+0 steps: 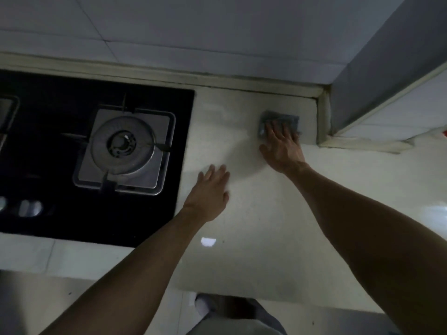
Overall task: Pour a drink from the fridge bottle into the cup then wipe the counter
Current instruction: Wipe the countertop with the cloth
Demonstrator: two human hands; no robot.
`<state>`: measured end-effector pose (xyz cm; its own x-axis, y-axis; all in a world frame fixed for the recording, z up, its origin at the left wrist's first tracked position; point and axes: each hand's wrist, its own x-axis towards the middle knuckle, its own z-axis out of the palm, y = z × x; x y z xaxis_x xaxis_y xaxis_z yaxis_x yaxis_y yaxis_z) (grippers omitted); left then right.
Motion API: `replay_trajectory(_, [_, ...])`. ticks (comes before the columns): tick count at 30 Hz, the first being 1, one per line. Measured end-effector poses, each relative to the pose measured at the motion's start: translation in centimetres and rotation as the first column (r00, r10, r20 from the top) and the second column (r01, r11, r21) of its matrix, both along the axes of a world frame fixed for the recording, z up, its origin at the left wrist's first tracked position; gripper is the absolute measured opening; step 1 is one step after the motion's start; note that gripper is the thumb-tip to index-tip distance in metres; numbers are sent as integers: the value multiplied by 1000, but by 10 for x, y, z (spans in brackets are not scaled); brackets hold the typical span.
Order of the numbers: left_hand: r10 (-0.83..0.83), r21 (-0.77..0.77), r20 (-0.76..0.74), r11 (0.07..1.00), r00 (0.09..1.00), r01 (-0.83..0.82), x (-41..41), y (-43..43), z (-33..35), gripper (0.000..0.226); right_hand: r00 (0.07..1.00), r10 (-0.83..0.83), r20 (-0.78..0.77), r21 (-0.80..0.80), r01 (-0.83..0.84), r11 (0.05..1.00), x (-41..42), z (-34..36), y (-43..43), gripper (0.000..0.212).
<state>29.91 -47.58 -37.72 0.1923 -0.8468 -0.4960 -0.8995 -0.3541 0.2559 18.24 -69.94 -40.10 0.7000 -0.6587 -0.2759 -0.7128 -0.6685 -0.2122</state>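
A grey cloth (287, 119) lies flat on the pale counter (254, 226) near the back right corner. My right hand (281, 147) presses on it with straight fingers, covering its near half. My left hand (210, 193) rests flat on the bare counter, fingers straight, just right of the hob. No bottle or cup is in view.
A black glass hob (72, 141) with a steel gas burner (124, 147) fills the left side. A tiled wall (193, 32) runs along the back and a grey pillar (387, 68) juts out at the right. The counter's front edge (217, 290) lies above my feet.
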Motion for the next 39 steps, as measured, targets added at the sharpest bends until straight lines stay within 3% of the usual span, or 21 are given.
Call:
replay_trajectory(3, [-57,48,11,997,998,57,8,-5,-3,58,999,-32,-36,-11,32,999,20,-5,-29,75])
replay_trajectory(8, [-4,47,-39,999,999,5,9,-12,0,57,992,-86,-88,-45,82,996,51,-7,-65,75])
replay_trajectory(12, [-7,66,-21,998,1000,9,8,-9,-1,58,987,-136,-83,-109,127,986,62,-10,-57,78])
replay_trajectory(16, [11,43,-27,999,1000,-10,7,-10,1,59,969,-235,-74,-63,231,971,88,-8,-37,78])
replay_trajectory(28, [-24,42,46,999,999,22,3,-9,4,63,999,-17,-37,64,19,998,195,-5,19,90])
replay_trajectory(35, [-29,34,49,999,998,27,5,-4,-1,65,977,210,-44,-16,-211,977,195,-2,25,82])
replay_trajectory(39, [31,30,-58,999,998,-29,10,-2,3,62,953,299,36,-92,-295,951,159,-9,13,73])
